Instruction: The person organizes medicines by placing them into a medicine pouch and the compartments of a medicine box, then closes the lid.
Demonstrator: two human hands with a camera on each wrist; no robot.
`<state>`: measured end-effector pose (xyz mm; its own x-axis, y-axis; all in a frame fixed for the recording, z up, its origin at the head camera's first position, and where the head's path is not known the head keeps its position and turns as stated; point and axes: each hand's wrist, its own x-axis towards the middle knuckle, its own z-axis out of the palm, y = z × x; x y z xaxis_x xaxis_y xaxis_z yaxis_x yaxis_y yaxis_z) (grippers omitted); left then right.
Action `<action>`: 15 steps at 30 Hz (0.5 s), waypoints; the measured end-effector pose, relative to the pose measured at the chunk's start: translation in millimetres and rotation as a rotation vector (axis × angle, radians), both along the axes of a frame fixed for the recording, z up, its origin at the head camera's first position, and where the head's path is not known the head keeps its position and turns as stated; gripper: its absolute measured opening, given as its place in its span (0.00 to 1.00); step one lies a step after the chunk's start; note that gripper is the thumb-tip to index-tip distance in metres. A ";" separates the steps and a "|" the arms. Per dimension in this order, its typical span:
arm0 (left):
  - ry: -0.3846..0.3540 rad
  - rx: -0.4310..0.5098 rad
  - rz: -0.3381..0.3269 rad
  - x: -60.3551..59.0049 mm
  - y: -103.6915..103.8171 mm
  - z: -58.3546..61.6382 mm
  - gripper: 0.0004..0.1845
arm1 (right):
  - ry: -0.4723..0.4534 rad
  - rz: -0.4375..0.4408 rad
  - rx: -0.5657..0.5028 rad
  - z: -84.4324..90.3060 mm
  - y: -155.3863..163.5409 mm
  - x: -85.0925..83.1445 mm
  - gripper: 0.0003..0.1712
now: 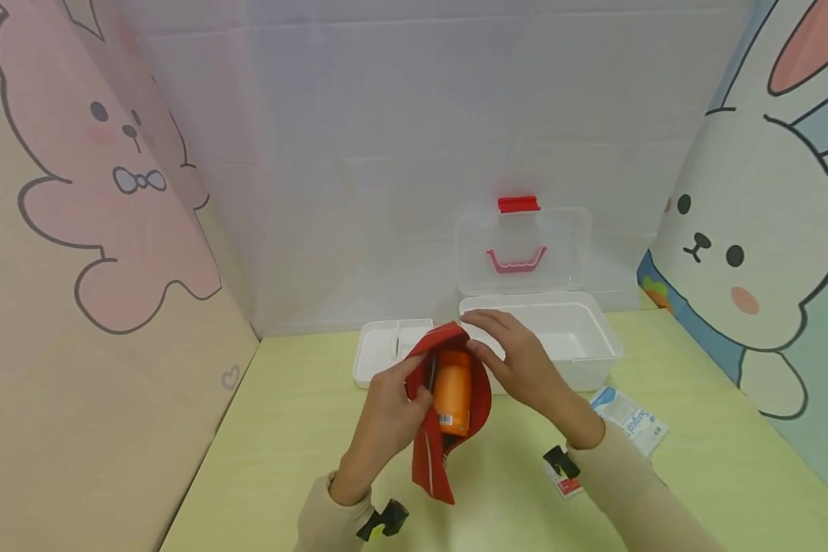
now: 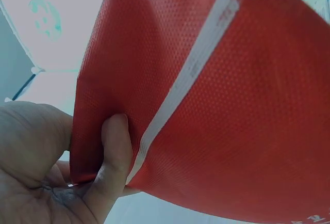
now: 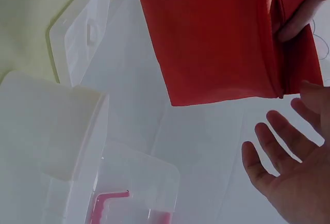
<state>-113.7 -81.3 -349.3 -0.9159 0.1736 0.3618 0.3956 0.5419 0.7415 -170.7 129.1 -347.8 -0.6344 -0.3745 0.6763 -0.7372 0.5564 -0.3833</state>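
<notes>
Left hand (image 1: 386, 418) grips red pouch (image 1: 448, 414); right hand (image 1: 524, 364) released; orange bottle (image 1: 452, 391) visible only in head view, near the tabletop's far edge

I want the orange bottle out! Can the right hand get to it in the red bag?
Probably yes. The left hand holds the bag open, the bottle shows, and the right hand hovers open just beside it.

Both hands are up front, sleeves showing. Left hand (image 1: 386, 406) is curled into a pinch, thumb on top. Right hand (image 1: 517, 356) is spread, fingers relaxed.
</notes>
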 end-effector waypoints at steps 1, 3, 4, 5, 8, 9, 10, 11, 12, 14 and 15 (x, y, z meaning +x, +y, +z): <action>-0.022 0.005 -0.022 0.2 -0.1 0.2 0.23 | -0.012 0.025 0.009 0.4 1.3 -1.4 0.22; -0.070 0.015 -0.066 0.6 0.0 0.5 0.23 | -0.034 0.074 0.019 0.8 3.4 -3.2 0.21; -0.089 0.019 -0.085 0.5 0.1 0.7 0.23 | -0.045 0.097 0.024 0.9 4.1 -3.8 0.20; -0.109 0.022 -0.104 0.4 0.1 0.6 0.23 | -0.059 0.115 0.026 0.8 4.9 -4.2 0.19; -0.157 0.029 -0.150 0.0 -0.4 0.8 0.24 | -0.096 0.146 0.030 1.5 7.2 -3.7 0.14; -0.172 0.031 -0.164 -0.2 -0.7 0.8 0.24 | -0.107 0.147 0.033 1.9 8.1 -3.3 0.13; -0.189 0.037 -0.179 -0.2 -1.0 1.0 0.25 | -0.114 0.145 0.036 2.2 8.9 -3.0 0.12; -0.206 0.044 -0.193 -0.1 -1.3 1.5 0.25 | -0.119 0.145 0.037 3.0 9.9 -2.5 0.10; -0.218 0.048 -0.207 -0.3 -1.5 1.7 0.26 | -0.123 0.144 0.037 3.7 10.8 -2.2 0.09; -0.238 0.053 -0.235 -0.1 -1.7 2.6 0.27 | -0.128 0.148 0.037 4.5 12.7 -1.7 0.08; -0.248 0.056 -0.251 0.1 -1.9 3.1 0.27 | -0.127 0.149 0.037 4.7 13.7 -1.8 0.07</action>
